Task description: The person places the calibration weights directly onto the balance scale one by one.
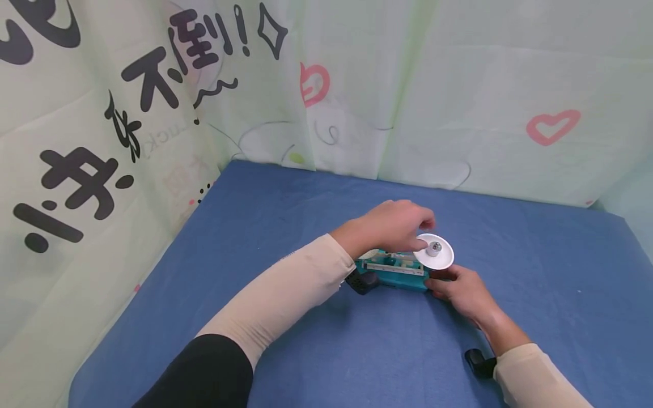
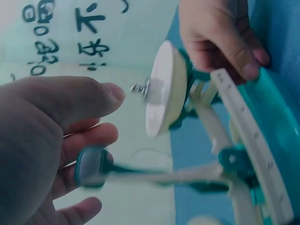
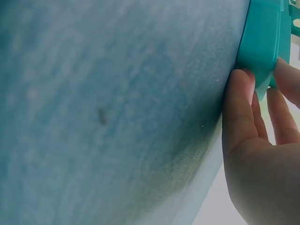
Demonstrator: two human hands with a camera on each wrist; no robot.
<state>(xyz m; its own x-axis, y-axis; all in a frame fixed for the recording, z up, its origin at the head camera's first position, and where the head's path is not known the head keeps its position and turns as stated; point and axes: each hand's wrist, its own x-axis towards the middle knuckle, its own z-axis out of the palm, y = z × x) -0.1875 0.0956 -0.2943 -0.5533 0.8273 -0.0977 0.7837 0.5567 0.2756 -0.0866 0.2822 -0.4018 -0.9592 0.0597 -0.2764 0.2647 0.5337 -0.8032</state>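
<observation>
A teal and white balance scale (image 1: 398, 279) sits on the blue tabletop. Its right-hand white pan (image 1: 442, 262) carries a small silvery threaded metal piece (image 1: 435, 247), like a screw. My left hand (image 1: 395, 226) reaches over the scale to this pan; in the left wrist view, thumb and fingers are spread, and a gap lies between the thumb tip and the metal piece (image 2: 139, 89). At the base's right end, my right hand (image 1: 461, 294) grips the teal base (image 3: 262, 37) between thumb and fingers. The left forearm hides part of the scale's left side.
The blue cloth-covered table (image 1: 357, 351) stretches around the scale. Behind and to the left hangs a pale printed curtain (image 1: 433, 102). Black wrist-worn devices sit at the left wrist (image 1: 363, 281) and the right wrist (image 1: 479, 362).
</observation>
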